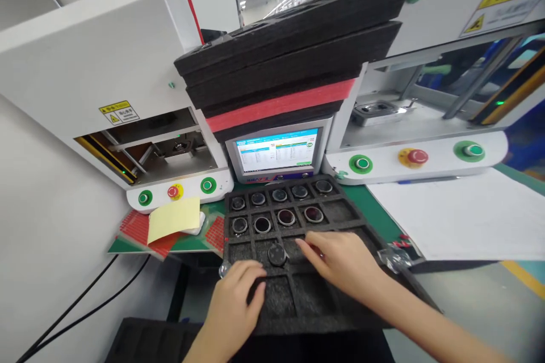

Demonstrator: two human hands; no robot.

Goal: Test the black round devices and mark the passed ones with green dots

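A black foam tray (284,294) with square compartments lies in front of me. My left hand (236,307) is over its near left part, fingers bent and thumb apart from them. Beside its knuckles is a clear plastic piece (223,268); whether the hand touches it I cannot tell. Between my hands a dark round disc (277,255) lies tilted by a divider. My right hand (343,264) is curled over the third row, fingers folded in; whatever they hold is hidden. Farther up, round parts with metal rims (314,214) sit in two rows of compartments.
Behind the tray stands a monitor (276,153), under stacked black foam trays (293,39). White machines with buttons flank it, left (179,186) and right (417,159). Yellow paper (174,220) lies left, white sheets (464,210) right. Crumpled clear plastic (395,259) is by the tray's right edge.
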